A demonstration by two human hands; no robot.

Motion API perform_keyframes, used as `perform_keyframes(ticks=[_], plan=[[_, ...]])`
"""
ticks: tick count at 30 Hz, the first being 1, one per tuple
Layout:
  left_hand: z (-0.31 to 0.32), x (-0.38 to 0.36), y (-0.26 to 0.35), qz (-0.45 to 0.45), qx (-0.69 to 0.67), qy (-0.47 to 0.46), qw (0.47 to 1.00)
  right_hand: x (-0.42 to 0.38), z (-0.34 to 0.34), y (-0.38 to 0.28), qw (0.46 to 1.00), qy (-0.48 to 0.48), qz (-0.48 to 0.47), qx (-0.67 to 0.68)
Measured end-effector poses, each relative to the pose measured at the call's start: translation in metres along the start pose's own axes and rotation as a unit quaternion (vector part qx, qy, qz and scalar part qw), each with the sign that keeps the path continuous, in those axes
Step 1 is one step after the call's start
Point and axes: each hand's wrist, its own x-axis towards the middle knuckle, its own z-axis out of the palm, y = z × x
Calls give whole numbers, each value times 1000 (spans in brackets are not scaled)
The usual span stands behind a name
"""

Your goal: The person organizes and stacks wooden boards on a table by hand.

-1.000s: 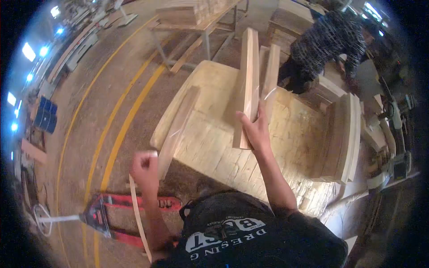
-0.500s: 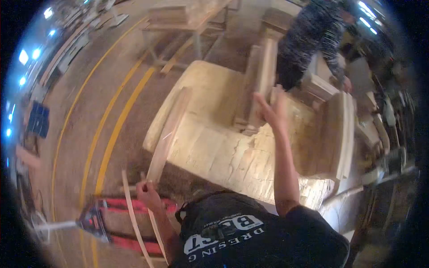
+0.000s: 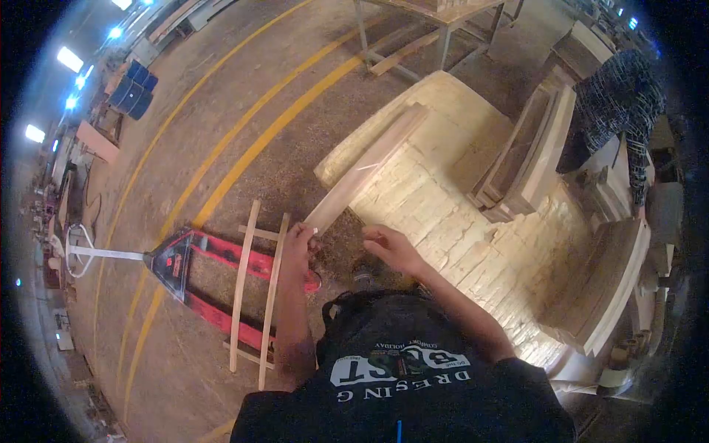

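My left hand [image 3: 298, 247] is closed at the near end of a long wooden board [image 3: 369, 166], which lies along the left edge of a padded, wrapped surface [image 3: 413, 214] and juts past it. A small pale spot shows at those fingertips, too small to name. My right hand [image 3: 391, 249] is to the right of that end, in front of my body, with its fingers curled in and nothing visible in them. A stack of wooden pieces [image 3: 528, 159] stands farther back on the surface, and curved wooden pieces [image 3: 602, 295] are at its right.
A red pallet jack [image 3: 221, 317] with thin wooden strips [image 3: 244, 288] across it is at my left. A person in dark patterned clothing [image 3: 620, 88] bends at the far right. Behind are a metal-legged table [image 3: 443, 44], yellow floor lines [image 3: 273, 140] and blue drums [image 3: 131, 88].
My right hand has come back from the wooden stack towards my body, its spread fingers now curled. My left hand stays by the board's end. The view has swung right.
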Motion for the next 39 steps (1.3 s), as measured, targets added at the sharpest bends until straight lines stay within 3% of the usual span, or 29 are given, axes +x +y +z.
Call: perform_keyframes(ticks=[1, 2, 3, 4, 5, 6, 7, 8, 9, 12, 13, 15, 17, 19, 22, 25, 27, 29, 31, 33, 34, 35, 37, 39], plan=[[1, 3, 3, -1, -11, 4, 1000, 9, 5, 1, 999, -30, -8, -9], [1, 1, 5, 2, -10, 1, 1000, 8, 5, 2, 990, -58, 57, 115], [5, -9, 6, 69, 27, 14, 997, 11, 6, -14, 991, -55, 54, 114], [10, -21, 9, 135, 63, 28, 988, 15, 9, -25, 970, 0, 109, 219], [19, -32, 10, 135, 62, 27, 989, 21, 12, -32, 932, 54, 164, 319], [34, -47, 14, 244, 137, 62, 958, 28, 13, -37, 933, 55, 164, 316], [47, -61, 18, 350, 208, 95, 908, 35, 14, -41, 883, 58, 128, 448], [58, -76, 21, 351, 205, 93, 909, 40, 13, -43, 815, 62, 87, 569], [68, -93, 25, 408, 228, 50, 883, 41, 10, -43, 817, 65, 84, 567], [76, -131, 60, 491, 257, -52, 831, 31, 3, -57, 694, 86, 63, 712], [79, -141, 73, 517, 267, -98, 807, 30, -4, -59, 697, 92, 61, 708], [82, -152, 81, 508, 231, -97, 824, 25, -15, -63, 701, 131, 77, 697], [82, -149, 83, 531, 284, 6, 799, 22, -22, -74, 698, 148, 88, 695], [87, -137, 69, 514, 251, 11, 820, 22, -28, -83, 694, 152, 104, 696], [99, -130, 77, 599, 254, -9, 759, 24, -34, -89, 690, 131, 79, 707], [111, -121, 85, 621, 276, -41, 733, 27, -37, -86, 695, 149, 76, 699], [103, -101, 90, 629, 313, -16, 711, 36, -46, -72, 693, 144, 74, 703], [87, -68, 119, 630, 377, 135, 665, 31, -52, -70, 684, 148, 69, 710], [67, -26, 122, 538, 244, 156, 791, 16, -59, -81, 730, 202, 70, 650], [61, -37, 124, 437, 240, 82, 863, 4, -66, -78, 790, 246, 56, 559], [64, -39, 114, 376, 187, -22, 908, -1, -70, -81, 820, 285, 32, 495], [66, -42, 104, 305, 137, -125, 934, -8, -80, -87, 818, 304, 20, 488], [95, -66, 91, 205, -28, -324, 923, -19, -93, -107, 835, 337, 10, 436], [126, -86, 87, 136, -64, -423, 893, -24, -106, -113, 827, 357, 7, 435]])
